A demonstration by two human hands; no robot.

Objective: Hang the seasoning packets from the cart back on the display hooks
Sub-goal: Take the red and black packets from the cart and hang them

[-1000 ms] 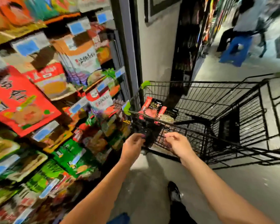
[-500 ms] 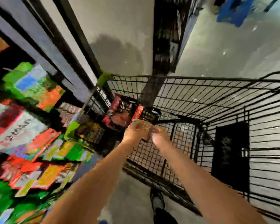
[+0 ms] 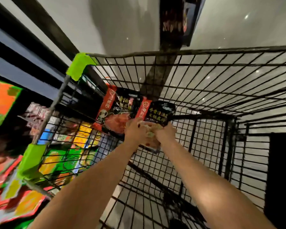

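Far left, 9 o'clock: blurred display packets (image 3: 5, 103) in orange, green and red, too smeared to read. Just right of them, the wire cart (image 3: 205, 76) with green corner guards (image 3: 80, 66) at 10 o'clock and 8 o'clock on its left rim. Inside the cart, near centre at 12 o'clock from the hands, a red-and-black seasoning packet (image 3: 117, 111) lies against the left wall. Touching its right edge, a second packet (image 3: 155, 118), tilted, black top up. Left hand (image 3: 134, 131) grips this second packet's lower left; right hand (image 3: 165, 133) grips its lower right. Hands close together, both clamped on it, fingers blurred. Far right, 3 o'clock: a dark panel (image 3: 281, 176) beyond the cart's wire side. Grey floor (image 3: 238, 22) at 1 o'clock.
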